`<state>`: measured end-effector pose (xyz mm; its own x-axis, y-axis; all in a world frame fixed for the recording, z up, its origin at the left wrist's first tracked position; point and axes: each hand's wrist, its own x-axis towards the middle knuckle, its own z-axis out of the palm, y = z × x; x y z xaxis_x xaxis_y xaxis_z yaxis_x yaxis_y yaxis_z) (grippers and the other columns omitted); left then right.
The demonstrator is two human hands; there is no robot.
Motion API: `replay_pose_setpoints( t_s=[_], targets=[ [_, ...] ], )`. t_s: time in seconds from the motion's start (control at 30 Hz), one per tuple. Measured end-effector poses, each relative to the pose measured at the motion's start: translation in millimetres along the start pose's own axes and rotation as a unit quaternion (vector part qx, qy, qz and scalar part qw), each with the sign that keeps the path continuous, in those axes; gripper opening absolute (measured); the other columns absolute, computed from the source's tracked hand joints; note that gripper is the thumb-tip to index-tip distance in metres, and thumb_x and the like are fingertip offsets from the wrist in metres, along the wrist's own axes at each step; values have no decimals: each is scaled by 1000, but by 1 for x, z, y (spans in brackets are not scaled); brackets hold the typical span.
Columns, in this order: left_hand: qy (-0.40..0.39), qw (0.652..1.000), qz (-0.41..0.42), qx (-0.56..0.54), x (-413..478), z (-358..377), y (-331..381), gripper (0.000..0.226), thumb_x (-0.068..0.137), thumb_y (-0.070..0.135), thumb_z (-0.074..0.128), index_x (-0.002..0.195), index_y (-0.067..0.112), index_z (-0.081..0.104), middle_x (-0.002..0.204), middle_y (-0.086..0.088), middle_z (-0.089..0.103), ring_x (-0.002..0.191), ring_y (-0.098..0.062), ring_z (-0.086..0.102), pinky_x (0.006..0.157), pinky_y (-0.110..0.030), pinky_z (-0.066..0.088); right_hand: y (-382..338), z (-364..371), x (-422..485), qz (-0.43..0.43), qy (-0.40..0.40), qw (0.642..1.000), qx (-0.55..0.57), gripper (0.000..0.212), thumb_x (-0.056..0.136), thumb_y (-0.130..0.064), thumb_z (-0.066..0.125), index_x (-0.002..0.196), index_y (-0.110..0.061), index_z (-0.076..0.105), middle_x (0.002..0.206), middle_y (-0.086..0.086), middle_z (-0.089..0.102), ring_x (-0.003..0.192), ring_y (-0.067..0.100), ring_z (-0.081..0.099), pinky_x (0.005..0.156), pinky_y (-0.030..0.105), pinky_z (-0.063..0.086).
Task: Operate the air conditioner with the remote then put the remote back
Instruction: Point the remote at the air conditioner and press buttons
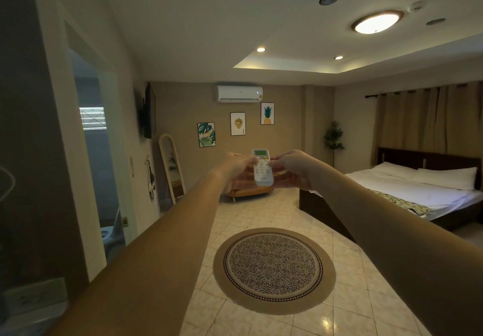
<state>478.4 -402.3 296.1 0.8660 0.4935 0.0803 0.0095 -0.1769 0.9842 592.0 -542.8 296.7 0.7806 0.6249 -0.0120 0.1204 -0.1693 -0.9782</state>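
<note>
A white remote (262,168) with a small greenish screen at its top is held upright at arm's length in the middle of the view. My left hand (235,167) grips its left edge and my right hand (292,168) grips its right edge, both thumbs resting on the buttons. Its top end points toward the white air conditioner (239,93), mounted high on the far wall just under the ceiling, with a small light showing at its right end.
A round patterned rug (274,270) lies on the tiled floor below my arms. A bed (418,194) stands at the right, an orange sofa (248,192) against the far wall, a standing mirror (172,168) and an open doorway (99,158) at the left.
</note>
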Motion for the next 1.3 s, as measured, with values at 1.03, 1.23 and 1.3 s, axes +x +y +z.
replay_pose_setpoints(
  t_s=[1.03, 1.23, 1.3],
  targets=[
    [-18, 1000, -2, -15, 9, -7, -8, 33, 98, 21, 72, 128, 10, 63, 98, -12, 78, 66, -22, 81, 52, -37, 65, 5, 2, 0, -5, -5, 1000, 11, 30, 102, -14, 65, 131, -13, 67, 105, 13, 80, 95, 28, 80, 70, 40, 68],
    [-38, 999, 28, -26, 10, -8, -17, 29, 97, 18, 73, 125, 16, 66, 106, -11, 80, 87, -28, 82, 78, -56, 66, 15, -1, -5, -50, -24, 998, 19, 25, 101, -14, 65, 126, -18, 65, 109, 11, 79, 98, 30, 79, 86, 49, 65],
    [-44, 998, 37, -35, 9, -7, -21, 32, 97, 19, 73, 128, 17, 64, 110, -11, 79, 90, -30, 81, 79, -57, 66, 19, -1, -7, -75, -25, 997, 19, 22, 101, -14, 65, 122, -20, 63, 112, 11, 77, 99, 30, 79, 87, 51, 65]
  ],
)
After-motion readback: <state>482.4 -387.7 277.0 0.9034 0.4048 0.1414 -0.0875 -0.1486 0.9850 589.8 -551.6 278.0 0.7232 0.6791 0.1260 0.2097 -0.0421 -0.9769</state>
